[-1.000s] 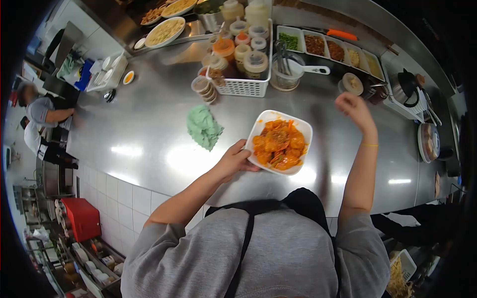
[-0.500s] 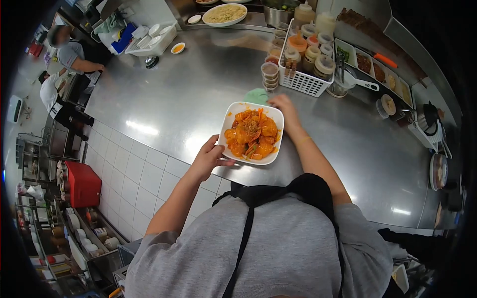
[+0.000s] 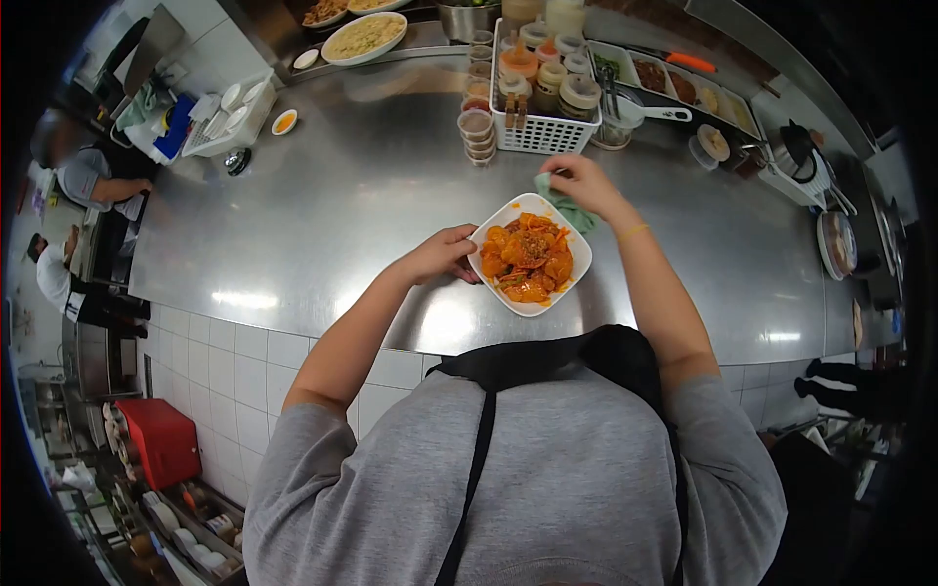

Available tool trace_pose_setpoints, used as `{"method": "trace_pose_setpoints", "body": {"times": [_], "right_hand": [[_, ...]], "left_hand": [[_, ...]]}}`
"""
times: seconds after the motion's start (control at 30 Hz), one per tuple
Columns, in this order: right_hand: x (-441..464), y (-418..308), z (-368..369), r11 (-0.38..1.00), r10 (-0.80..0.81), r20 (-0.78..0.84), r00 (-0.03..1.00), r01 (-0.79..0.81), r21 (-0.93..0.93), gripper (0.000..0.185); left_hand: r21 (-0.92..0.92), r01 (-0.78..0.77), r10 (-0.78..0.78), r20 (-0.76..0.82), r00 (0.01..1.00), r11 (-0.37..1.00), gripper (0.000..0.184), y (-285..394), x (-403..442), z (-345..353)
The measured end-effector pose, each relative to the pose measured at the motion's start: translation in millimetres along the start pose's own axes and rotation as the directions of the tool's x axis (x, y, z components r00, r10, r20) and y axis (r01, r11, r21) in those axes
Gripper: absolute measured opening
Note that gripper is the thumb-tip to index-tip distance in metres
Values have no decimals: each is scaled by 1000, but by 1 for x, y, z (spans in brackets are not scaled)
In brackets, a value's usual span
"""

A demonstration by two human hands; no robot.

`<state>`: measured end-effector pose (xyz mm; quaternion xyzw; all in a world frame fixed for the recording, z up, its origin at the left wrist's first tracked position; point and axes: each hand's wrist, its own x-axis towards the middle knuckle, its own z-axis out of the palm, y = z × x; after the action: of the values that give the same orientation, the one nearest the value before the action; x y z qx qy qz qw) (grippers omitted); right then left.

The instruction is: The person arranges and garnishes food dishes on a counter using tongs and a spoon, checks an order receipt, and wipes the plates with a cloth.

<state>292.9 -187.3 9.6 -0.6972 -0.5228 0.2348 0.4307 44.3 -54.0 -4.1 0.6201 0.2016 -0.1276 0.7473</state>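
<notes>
A square white bowl (image 3: 577,283) holds food in glossy orange sauce with a brown crumbly topping. My left hand (image 3: 442,256) grips the bowl at its left corner, thumb up by the rim and fingers partly hidden underneath. Just beyond the bowl's upper right edge, my right hand (image 3: 586,188) is closed on a light green cloth (image 3: 575,214). Part of the cloth hangs from the fingertips, and the rest bunches close beside the bowl. Whether the cloth touches the rim I cannot tell.
Past my right hand stand a white basket (image 3: 543,139) of sauce bottles and stacked lidded cups (image 3: 477,133). A small sauce dish (image 3: 284,122), a bell (image 3: 236,161) and a dish rack (image 3: 233,119) are at far left. Two people stand beyond the steel counter's (image 3: 322,205) left end.
The cloth, earlier lying behind the bowl, is now lifted in my right hand at the bowl's upper right. The bowl has turned, and my view has shifted too.
</notes>
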Motion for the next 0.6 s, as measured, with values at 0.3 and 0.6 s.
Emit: {"method": "trace_pose_setpoints", "body": {"times": [0.3,0.6], "right_hand": [[16,-18,20,984,129,458,880,-169,48,17],[25,-15,27,960,-161,545,823,258,-106,14]], "left_hand": [[94,21,-27,64,998,995,30,8,22,-8],[149,-74,79,-23,997,986,31,1,25,-1]]}}
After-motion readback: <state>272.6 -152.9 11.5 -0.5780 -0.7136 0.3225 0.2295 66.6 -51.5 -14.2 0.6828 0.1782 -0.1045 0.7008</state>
